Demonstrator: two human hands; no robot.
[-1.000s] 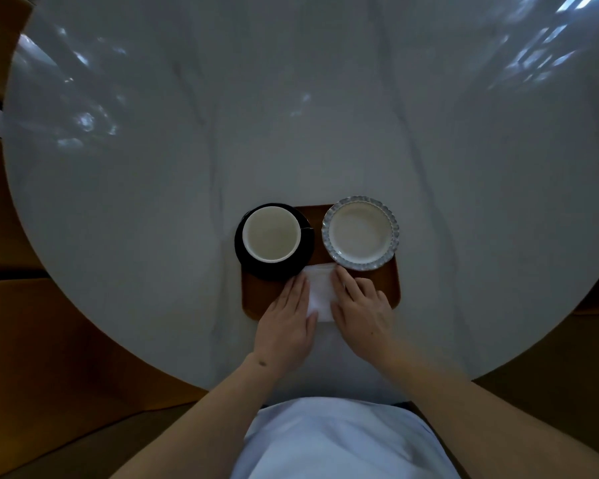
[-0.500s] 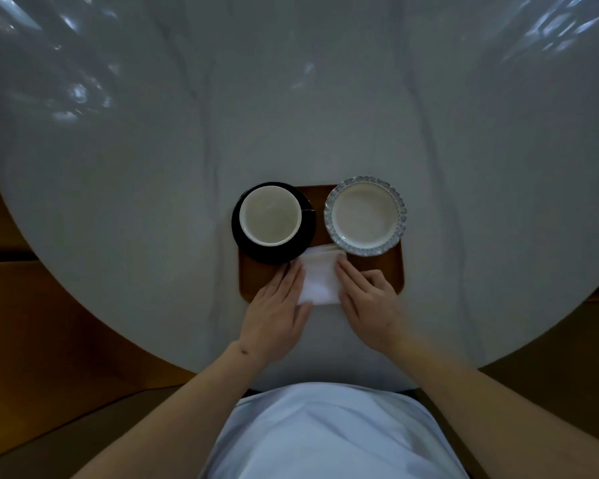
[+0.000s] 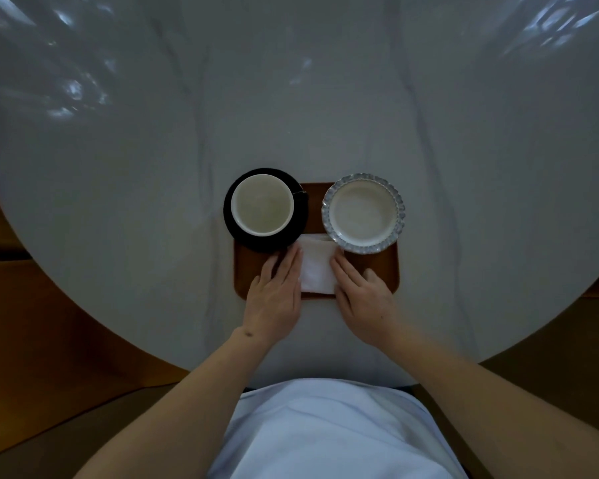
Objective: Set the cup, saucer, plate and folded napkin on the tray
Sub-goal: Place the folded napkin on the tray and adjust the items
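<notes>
Two hands lie flat at the near edge of the brown tray, one on each side of the folded napkin. At 6 o'clock, closest to the camera, a pale blue garment covers the lap of the person. The left hand has straight fingers laid together, and their inner edge touches the left side of the napkin; it grips nothing. The right hand is also flat with relaxed fingers, which touch the right side of the napkin. The white napkin rests on the tray, in the middle of its near half. Further, at 11 o'clock from the napkin, the white cup stands upright on the black saucer, which hangs a little over the left edge of the tray. At 1 o'clock the plate with the blue scalloped rim covers the far corner of the napkin. Everything stands on a round grey marble table.
</notes>
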